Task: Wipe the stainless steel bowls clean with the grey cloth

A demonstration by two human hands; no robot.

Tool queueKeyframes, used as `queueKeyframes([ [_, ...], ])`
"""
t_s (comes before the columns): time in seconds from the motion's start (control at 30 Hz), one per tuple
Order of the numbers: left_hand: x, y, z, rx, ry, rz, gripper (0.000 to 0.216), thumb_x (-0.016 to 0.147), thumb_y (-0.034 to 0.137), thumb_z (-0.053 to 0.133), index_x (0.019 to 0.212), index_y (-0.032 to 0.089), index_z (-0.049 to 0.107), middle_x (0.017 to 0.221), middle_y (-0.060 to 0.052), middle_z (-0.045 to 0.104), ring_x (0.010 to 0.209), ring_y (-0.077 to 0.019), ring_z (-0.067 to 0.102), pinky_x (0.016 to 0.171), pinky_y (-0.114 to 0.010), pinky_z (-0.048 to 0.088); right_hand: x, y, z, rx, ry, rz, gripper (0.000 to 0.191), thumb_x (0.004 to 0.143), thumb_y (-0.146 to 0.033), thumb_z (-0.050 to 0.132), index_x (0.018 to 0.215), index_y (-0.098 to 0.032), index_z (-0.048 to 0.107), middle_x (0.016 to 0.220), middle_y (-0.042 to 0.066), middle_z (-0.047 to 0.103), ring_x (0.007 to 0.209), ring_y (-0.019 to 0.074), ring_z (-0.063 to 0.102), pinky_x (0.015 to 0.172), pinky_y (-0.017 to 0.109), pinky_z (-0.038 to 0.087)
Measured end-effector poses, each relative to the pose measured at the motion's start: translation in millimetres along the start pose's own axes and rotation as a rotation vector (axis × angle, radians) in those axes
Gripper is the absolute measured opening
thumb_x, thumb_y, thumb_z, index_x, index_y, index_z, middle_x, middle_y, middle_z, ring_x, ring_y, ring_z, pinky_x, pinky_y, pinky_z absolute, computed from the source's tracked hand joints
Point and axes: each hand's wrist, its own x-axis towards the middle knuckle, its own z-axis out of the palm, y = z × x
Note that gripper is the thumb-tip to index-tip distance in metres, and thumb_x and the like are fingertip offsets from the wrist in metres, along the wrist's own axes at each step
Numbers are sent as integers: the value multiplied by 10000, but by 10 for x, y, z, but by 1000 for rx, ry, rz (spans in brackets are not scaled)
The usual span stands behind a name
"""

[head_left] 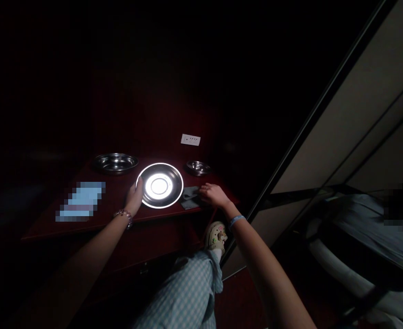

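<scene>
Head view: the left hand (134,198) grips the metal dish (159,186) at its 9 o'clock rim, over the red table (112,219). The right hand (215,194), fingers curled, is at the grey cloth (189,204), 4 o'clock from the dish; its grip cannot be determined. Large bowl (116,163): 10 o'clock. Small bowl (198,168): 2 o'clock.
</scene>
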Motion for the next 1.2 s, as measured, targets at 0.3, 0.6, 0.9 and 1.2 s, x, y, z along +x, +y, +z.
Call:
queueKeyframes([
  [0.3,62,-60,-9,2,-13,19,614,963,598,442,1254,130,711,1196,-161,755,1230,-315,664,1102,-415,477,-202,120,67,137,-59,-29,244,910,-396,664,1042,-224,777,1109,108,744,1108,279,615,930,358,450],
  [0.6,49,-69,2,-2,-14,28,589,970,592,439,1210,134,721,1221,-154,749,1233,-305,662,1115,-395,464,-195,-387,71,206,193,222,341,1048,-364,458,962,-207,748,964,76,715,951,217,616,858,322,451],
  [0.9,10,1,-5,7,-1,22,583,984,567,435,1238,121,711,1274,-177,726,1286,-340,625,1153,-443,428,-301,-862,475,269,193,378,377,1034,-393,490,1315,-267,708,1203,123,629,1101,283,542,998,441,443],
  [1.2,23,12,9,-9,12,4,551,981,553,450,1221,136,718,1237,-166,742,1320,-313,610,1145,-383,439,-244,-765,575,421,207,92,334,980,-275,524,1266,-215,686,1653,109,375,1483,316,353,1188,543,372],
])
